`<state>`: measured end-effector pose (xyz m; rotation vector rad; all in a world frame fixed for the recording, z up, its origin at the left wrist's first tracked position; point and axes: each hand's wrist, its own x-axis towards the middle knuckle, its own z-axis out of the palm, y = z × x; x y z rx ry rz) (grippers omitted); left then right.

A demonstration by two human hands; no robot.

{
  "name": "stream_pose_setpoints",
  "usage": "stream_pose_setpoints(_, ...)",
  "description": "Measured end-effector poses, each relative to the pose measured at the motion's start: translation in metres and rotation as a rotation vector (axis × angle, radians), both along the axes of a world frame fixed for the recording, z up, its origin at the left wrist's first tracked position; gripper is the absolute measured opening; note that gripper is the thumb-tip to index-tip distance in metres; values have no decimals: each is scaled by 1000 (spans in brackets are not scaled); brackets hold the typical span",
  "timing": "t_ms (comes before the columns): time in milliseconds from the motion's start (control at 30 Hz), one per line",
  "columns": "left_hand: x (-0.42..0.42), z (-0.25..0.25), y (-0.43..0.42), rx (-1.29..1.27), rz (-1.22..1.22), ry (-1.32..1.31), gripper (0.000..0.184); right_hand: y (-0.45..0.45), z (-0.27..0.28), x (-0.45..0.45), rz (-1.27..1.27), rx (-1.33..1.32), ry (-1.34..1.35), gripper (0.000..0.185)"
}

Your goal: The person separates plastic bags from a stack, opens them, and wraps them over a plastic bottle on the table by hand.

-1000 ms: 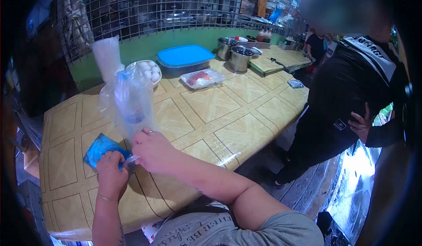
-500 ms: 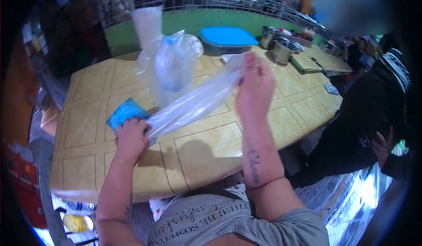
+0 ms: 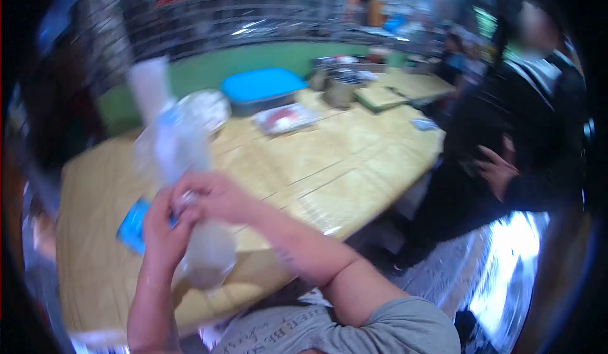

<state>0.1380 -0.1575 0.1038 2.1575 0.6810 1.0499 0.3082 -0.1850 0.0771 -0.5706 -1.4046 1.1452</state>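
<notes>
Head view: both hands meet at the lower left of the frame, the left hand (image 3: 163, 230) and right hand (image 3: 214, 197) pinching the gathered neck of a clear, puffed plastic bag (image 3: 208, 256), its body hanging just below their fingers. A shiny blue packet (image 3: 132, 226) lies on the table (image 3: 354, 186) beside the left hand. Farther back, a white bowl (image 3: 220, 126) holds pale round items, too blurred to name; a clear-wrapped tray (image 3: 285, 119) holds something reddish, near a blue-lidded plastic box (image 3: 263, 87).
</notes>
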Motion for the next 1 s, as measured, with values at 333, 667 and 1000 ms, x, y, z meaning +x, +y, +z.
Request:
stream_pose_setpoints(333, -2, -70, 32, -67, -184, -253, 38, -41, -1, 7, -141, -128, -267, 39)
stream_pose_setpoints(667, -13, -54, 18, 7, -292, -168, 33, -56, -21, 26, -347, 9, -517, 28)
stream_pose_setpoints(1000, -9, -60, 24, -142, -230, -198, 28, -60, -24, 28, -256, -189, -87, 22)
